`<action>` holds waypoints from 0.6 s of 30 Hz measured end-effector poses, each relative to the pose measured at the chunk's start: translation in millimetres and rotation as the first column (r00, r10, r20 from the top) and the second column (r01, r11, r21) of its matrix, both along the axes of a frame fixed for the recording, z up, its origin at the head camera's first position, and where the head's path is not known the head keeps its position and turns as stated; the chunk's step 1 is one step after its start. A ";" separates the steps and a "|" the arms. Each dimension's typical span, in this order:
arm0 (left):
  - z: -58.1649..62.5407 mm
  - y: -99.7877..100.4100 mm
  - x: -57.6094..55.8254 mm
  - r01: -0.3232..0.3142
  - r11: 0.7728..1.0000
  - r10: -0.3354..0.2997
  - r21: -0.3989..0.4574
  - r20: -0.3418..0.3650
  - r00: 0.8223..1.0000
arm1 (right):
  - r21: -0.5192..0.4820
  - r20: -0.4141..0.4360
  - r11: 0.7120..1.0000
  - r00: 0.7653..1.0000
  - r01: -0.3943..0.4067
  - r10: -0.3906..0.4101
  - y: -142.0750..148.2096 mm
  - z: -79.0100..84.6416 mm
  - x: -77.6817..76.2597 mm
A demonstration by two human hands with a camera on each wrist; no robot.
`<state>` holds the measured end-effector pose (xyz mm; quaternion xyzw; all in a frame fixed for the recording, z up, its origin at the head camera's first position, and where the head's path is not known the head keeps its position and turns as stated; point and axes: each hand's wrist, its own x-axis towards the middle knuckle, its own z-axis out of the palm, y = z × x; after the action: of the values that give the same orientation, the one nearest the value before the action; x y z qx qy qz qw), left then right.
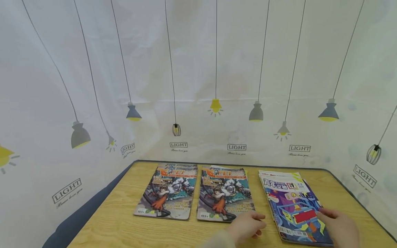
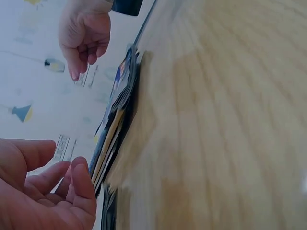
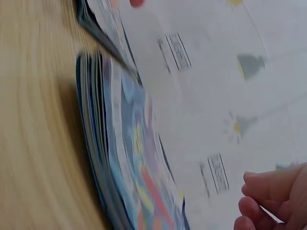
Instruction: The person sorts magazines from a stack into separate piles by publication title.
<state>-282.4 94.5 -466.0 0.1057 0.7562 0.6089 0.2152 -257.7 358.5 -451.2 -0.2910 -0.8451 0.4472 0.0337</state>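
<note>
Three stacks of magazines lie in a row. My left hand [image 1: 246, 227], fingers loosely bent around nothing, hovers by the lower right corner of the middle magazine stack [image 1: 224, 196]. The left magazine stack [image 1: 170, 196] shows the same cover, a figure in red-orange. Over the right edge of the right magazine stack [image 1: 297, 206], with its purple and blue cover, is my right hand [image 1: 339, 227]. In the right wrist view this right hand [image 3: 276, 199] has relaxed fingers with nothing between them, apart from the layered page edges of the stack [image 3: 108, 143].
A light wood table [image 1: 114, 213] with a dark edge carries the stacks. Behind and on both sides hangs a pale curtain [image 1: 198, 69] printed with lamps and the word LIGHT. A strip of bare wood separates the middle and right stacks.
</note>
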 end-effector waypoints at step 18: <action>2.1 -96.4 -35.4 -0.188 0.982 0.188 0.011 -0.102 0.977 | 0.065 -0.220 0.942 0.916 -0.328 0.335 -134.7 -4.6 -35.4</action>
<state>-317.8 -1.9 -463.9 0.0650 0.7722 0.6209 0.1177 -293.1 223.8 -455.9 -0.0899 -0.8785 0.4656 0.0581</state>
